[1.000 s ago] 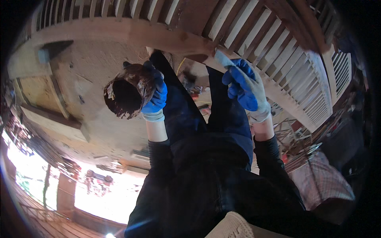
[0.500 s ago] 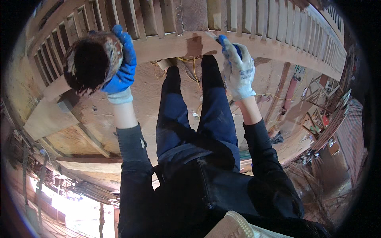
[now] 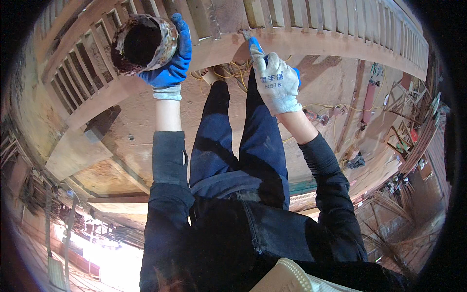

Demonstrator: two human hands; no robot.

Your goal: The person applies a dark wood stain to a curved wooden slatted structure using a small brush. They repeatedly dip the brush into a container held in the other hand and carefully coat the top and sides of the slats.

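Observation:
My left hand (image 3: pixel 171 70), in a blue-coated glove, grips a round, crusted pot (image 3: pixel 167 43) by its side. Its mouth is turned toward me, and dark brown stuff shows inside. In a white and blue glove, my right hand (image 3: pixel 277 87) is closed on a small, narrow tool (image 3: pixel 246 35). Fingers hide most of this tool, so I cannot make out its exact kind. Its tip is at the edge of a curved wooden rail (image 3: pixel 311 43), where the slats meet a wide brown panel (image 3: pixel 228 17).
Wooden slats (image 3: pixel 348 19) run along the far side. Yellow cords (image 3: pixel 233 73) trail over the dusty floor near my feet. A board (image 3: pixel 78 151) lies at the left. A red, long object (image 3: pixel 369 100) and stacked wooden pieces (image 3: pixel 406 131) are at the right.
The pot and my left hand have shifted right and farther away. My right hand has moved left, bringing the tool's tip to the rail beside the panel.

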